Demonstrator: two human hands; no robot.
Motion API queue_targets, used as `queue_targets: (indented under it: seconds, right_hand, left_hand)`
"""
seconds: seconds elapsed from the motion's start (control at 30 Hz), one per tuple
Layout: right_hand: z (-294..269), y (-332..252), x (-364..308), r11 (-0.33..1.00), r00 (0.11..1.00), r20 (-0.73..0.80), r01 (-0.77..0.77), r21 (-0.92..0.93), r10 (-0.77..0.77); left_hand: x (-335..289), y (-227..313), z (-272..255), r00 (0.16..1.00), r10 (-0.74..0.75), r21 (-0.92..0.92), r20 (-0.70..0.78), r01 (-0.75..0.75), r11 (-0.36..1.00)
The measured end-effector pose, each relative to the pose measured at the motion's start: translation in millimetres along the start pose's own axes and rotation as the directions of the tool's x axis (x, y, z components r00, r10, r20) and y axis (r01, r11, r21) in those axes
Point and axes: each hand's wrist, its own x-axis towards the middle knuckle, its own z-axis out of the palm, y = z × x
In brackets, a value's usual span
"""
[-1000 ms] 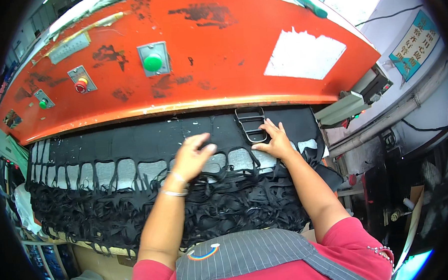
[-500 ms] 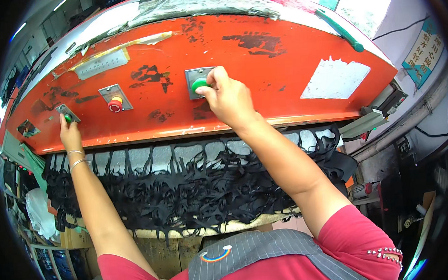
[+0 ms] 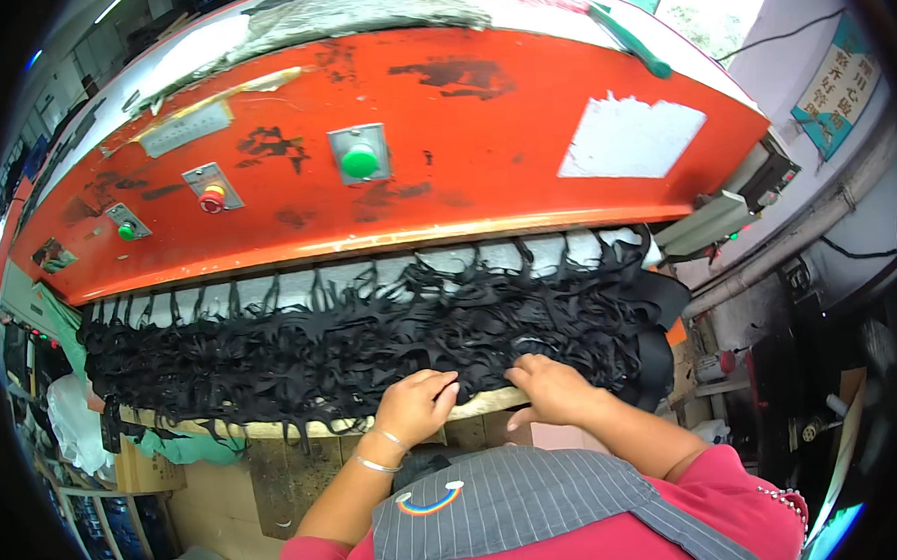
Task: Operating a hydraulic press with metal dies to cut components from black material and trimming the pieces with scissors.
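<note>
A wide tangle of black, strip-like sheet material (image 3: 371, 343), cut through with gaps, spreads over the bed under the orange-red machine front. At its near edge my left hand (image 3: 412, 410) is closed, its fingertips pressed on the black strips. Just to the right, my right hand (image 3: 555, 390) touches the same material with bent fingers, its thumb held apart from them. What lies under the fingertips is partly hidden. Both hands are away from the large green button (image 3: 360, 162) and the small green button (image 3: 127, 231).
The orange-red machine front (image 3: 484, 168) crosses the far side, with a red stop button (image 3: 213, 198) on it. A pale board edge (image 3: 305, 426) runs under the near strips. A white plastic bag (image 3: 78, 426) hangs at left. Grey pipes (image 3: 778, 256) run along the right wall.
Both hands have left the green buttons and come down toward me onto the near edge of the black strips. More of the pale surface shows behind the strips, and the view has shifted slightly.
</note>
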Motion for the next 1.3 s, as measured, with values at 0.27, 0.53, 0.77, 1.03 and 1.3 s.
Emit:
queue_targets:
  seconds: [0.27, 0.53, 0.77, 1.03, 1.3]
  right_hand:
    - [23, 32, -10, 0.994, 0.95, -0.312, -0.02, -0.106, -0.014]
    - [-27, 92, 12, 0.93, 0.965, 0.067, 0.223, 0.291, -0.253]
    - [-111, 242, 157, 0.912, 0.897, -0.299, 0.215, -0.348, -0.325]
    - [-111, 294, 263, 0.648, 0.78, 0.22, 0.614, -0.451, -0.586]
    - [-125, 296, 271, 0.715, 0.736, 0.192, 0.676, -0.178, -0.649]
  left_hand:
    - [20, 26, 69, 0.991, -0.059, 0.354, -0.124, 0.099, 0.93]
    - [58, 23, 39, 0.868, -0.369, 0.419, 0.333, 0.215, 0.882]
    - [212, 25, 103, 0.973, 0.219, 0.15, -0.076, -0.206, 0.967]
    - [289, -39, 206, 0.974, 0.2, 0.27, -0.106, -0.165, 0.948]
    - [291, -29, 218, 0.962, 0.168, 0.074, -0.215, -0.155, 0.985]
